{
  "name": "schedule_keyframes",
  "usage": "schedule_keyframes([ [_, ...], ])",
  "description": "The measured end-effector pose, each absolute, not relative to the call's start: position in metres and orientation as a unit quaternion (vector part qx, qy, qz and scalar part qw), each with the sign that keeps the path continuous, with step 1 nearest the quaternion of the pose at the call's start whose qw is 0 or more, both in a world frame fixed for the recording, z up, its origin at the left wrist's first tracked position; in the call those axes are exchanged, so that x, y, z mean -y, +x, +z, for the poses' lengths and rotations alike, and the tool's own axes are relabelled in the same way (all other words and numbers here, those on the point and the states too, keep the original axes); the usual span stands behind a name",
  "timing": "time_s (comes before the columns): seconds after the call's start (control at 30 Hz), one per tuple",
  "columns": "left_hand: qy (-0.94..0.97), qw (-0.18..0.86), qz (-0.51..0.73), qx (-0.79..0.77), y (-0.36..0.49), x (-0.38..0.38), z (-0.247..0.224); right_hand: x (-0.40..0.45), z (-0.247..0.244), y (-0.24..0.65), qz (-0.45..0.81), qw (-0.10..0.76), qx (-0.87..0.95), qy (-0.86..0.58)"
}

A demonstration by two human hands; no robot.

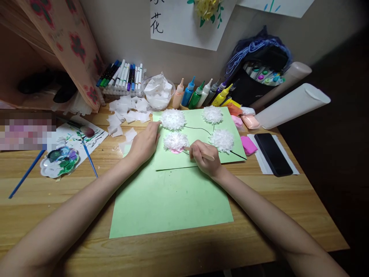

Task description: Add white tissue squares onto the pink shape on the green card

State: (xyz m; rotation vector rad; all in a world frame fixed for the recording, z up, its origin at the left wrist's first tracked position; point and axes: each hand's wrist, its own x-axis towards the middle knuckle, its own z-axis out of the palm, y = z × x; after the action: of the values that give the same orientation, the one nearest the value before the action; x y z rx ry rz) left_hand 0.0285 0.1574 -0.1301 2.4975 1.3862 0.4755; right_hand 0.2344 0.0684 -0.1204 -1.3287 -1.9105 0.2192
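A smaller green sheet [198, 161] lies over a larger green sheet [173, 204] and bears several fluffy white paper flowers, with thin dark stem lines between them. The lower left flower [175, 140] has a pink patch [176, 150] along its bottom edge. My right hand [205, 157] is closed round a thin wooden stick [208, 156], whose tip is at this flower's lower right edge. On the left edge of the smaller sheet rests my left hand [145, 142], fingers extended, next to the upper left flower [173, 119].
Torn white paper pieces [117, 117] and a bowl of tissue [158, 92] are at the back left, beside upright paint bottles [197, 95]. A paint palette [59, 161] and brushes lie left. A black phone [273, 154] and pink clay packet [248, 145] lie right.
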Motion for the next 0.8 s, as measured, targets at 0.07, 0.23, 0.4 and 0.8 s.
schedule_keyframes([
  [0.07, 0.856, 0.121, 0.159, -0.478, 0.029, -0.157, -0.129, -0.074, -0.115, 0.234, 0.122, 0.399, 0.736, -0.533],
  [0.23, 0.856, 0.118, 0.159, -0.477, 0.029, -0.157, -0.13, -0.1, -0.094, 0.227, 0.238, 0.379, 0.683, -0.577],
  [0.4, 0.859, 0.108, 0.162, -0.474, 0.028, -0.158, -0.13, -0.13, -0.075, 0.224, 0.295, 0.298, 0.683, -0.598],
  [0.8, 0.837, 0.17, 0.209, -0.476, 0.018, -0.164, -0.111, -0.05, -0.109, 0.24, 0.263, 0.572, 0.543, -0.555],
])
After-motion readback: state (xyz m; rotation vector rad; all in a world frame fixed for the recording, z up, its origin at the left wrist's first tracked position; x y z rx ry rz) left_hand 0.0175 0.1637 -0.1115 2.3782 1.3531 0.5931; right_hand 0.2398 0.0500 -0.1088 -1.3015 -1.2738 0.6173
